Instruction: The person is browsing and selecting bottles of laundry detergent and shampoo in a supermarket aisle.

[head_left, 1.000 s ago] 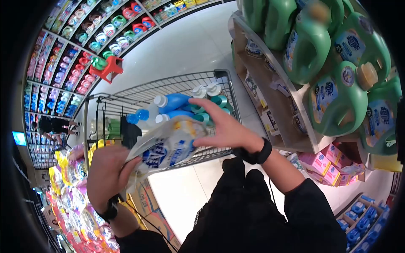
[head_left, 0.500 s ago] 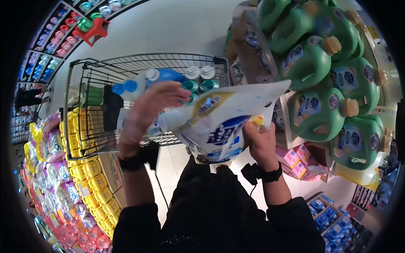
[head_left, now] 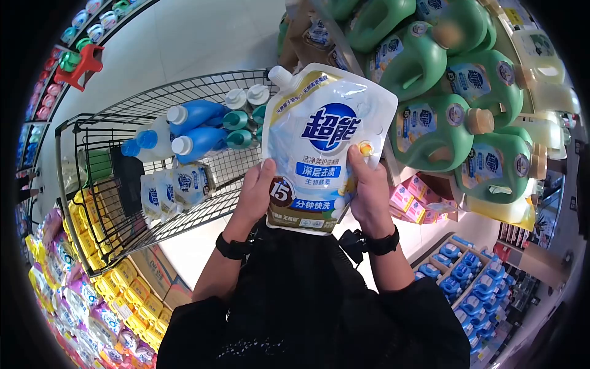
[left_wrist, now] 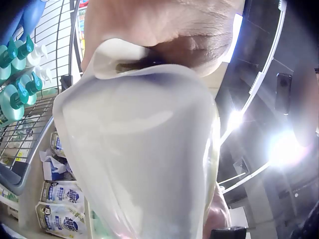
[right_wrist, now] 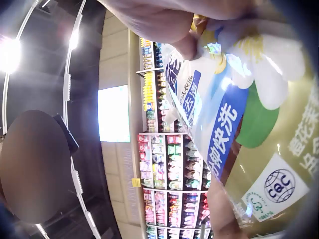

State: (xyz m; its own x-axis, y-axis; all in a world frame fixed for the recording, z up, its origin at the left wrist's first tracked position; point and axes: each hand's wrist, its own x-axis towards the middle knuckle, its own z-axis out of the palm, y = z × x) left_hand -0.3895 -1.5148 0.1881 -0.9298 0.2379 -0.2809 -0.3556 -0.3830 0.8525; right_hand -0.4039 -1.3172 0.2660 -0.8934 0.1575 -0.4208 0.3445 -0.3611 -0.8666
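Note:
A white detergent pouch [head_left: 326, 147] with a blue logo and a capped spout at its upper left is held upright in front of the body, its printed front facing the head camera. The left hand [head_left: 253, 195] grips its left edge, thumb on the front. At the right edge the right hand [head_left: 370, 190] pinches it, thumb beside the orange spot. In the left wrist view the pouch's plain white side [left_wrist: 139, 149] fills the middle; the right wrist view shows its printed lower part [right_wrist: 224, 124]. Fingers behind the pouch are hidden in the head view.
A wire cart [head_left: 178, 236] at the left holds blue bottles [head_left: 200, 117], green-capped pump bottles and white pouches [head_left: 192, 184]. Large green jugs [head_left: 430, 132] stand on a shelf at the right. Yellow packs [head_left: 136, 294] lie at the lower left, blue bottles [head_left: 473, 277] at the lower right.
The pouch has turned from tilted to upright, front toward the head camera. The left hand, raised off over the cart half a second ago, has come down and taken hold of its left edge.

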